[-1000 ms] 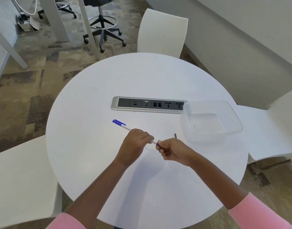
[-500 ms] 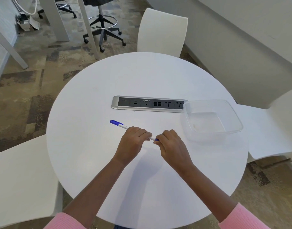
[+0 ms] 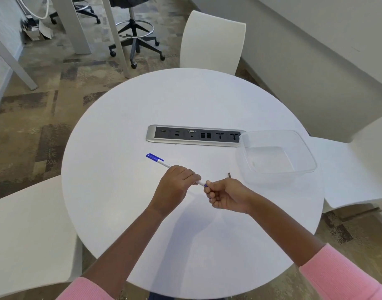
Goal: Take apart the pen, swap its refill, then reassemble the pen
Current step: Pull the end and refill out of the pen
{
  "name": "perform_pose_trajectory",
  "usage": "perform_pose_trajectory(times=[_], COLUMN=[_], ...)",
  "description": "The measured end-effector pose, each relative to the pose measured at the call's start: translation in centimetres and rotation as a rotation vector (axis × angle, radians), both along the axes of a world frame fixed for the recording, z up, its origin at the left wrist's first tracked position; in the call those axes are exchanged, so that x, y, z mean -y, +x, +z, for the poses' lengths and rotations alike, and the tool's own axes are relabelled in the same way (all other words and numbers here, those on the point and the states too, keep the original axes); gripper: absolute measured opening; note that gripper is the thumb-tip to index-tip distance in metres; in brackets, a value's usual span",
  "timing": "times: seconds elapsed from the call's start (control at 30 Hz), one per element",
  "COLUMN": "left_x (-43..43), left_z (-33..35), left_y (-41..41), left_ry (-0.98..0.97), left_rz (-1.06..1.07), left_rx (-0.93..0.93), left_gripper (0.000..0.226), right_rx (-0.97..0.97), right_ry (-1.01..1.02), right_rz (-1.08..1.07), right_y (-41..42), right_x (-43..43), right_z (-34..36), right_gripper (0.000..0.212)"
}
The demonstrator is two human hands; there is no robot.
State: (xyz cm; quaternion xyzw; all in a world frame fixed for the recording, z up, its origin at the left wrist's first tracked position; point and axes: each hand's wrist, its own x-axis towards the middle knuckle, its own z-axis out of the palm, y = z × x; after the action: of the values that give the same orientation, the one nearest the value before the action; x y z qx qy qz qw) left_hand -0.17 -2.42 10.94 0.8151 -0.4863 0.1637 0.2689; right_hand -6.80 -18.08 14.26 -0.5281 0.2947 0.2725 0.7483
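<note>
A white pen (image 3: 164,164) with a blue cap pointing up and to the left is held above the round white table (image 3: 120,213). My left hand (image 3: 174,185) grips the middle of its barrel. My right hand (image 3: 223,194) pinches the blue tip end of the pen between thumb and fingers, the other fingers curled in. A small dark thin piece (image 3: 229,175) lies on the table just beyond my right hand; what it is cannot be made out.
A clear plastic container (image 3: 302,167) stands to the right of my hands. A grey power strip (image 3: 159,140) is set into the table's middle. White chairs (image 3: 211,40) stand around the table, and an office stool stands on the carpet beyond.
My right hand has turned over at the pen's tip, from knuckles up to fingers up, and uncovered the small dark piece. The pen stays in my left hand, its cap shifting slightly.
</note>
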Motion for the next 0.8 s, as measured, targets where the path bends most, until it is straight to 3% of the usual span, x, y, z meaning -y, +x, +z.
perform_pose_trajectory(times=[0.07, 0.1, 0.17, 0.3, 0.47, 0.63, 0.73, 0.8], left_x=[0.0, -0.1, -0.2, -0.4, -0.1, -0.1, -0.1, -0.1], left_z=[-0.1, -0.1, -0.2, -0.2, -0.1, 0.1, 0.2, 0.3], left_y=[0.0, 0.1, 0.3, 0.5, 0.2, 0.0, -0.1, -0.2], left_ry=[0.005, 0.006, 0.005, 0.016, 0.008, -0.001, -0.006, -0.014], left_rz=[0.003, 0.010, 0.024, 0.032, 0.017, 0.009, 0.018, 0.018], left_rx=[-0.007, -0.018, -0.036, -0.044, -0.045, -0.037, -0.035, -0.040], left_gripper=[0.014, 0.015, 0.017, 0.015, 0.014, 0.015, 0.015, 0.015], right_rx=[0.031, 0.084, 0.230, 0.601, 0.873, 0.996, 1.031, 0.945], right_ry=[-0.007, -0.109, -0.419, -1.149, -1.619, -1.731, -1.699, -1.572], right_rz=[-0.008, 0.005, 0.046, 0.174, 0.275, 0.274, 0.318, 0.325], right_y=[-0.1, -0.3, -0.8, -2.3, -2.8, -1.8, -1.7, -1.6], right_x=[0.0, -0.2, -0.8, -1.3, -1.9, -1.5, -1.4, -1.5], right_z=[-0.3, -0.5, -0.7, -1.6, -2.0, -2.0, -1.7, -1.4], right_gripper=[0.033, 0.035, 0.036, 0.014, 0.018, 0.022, 0.020, 0.017])
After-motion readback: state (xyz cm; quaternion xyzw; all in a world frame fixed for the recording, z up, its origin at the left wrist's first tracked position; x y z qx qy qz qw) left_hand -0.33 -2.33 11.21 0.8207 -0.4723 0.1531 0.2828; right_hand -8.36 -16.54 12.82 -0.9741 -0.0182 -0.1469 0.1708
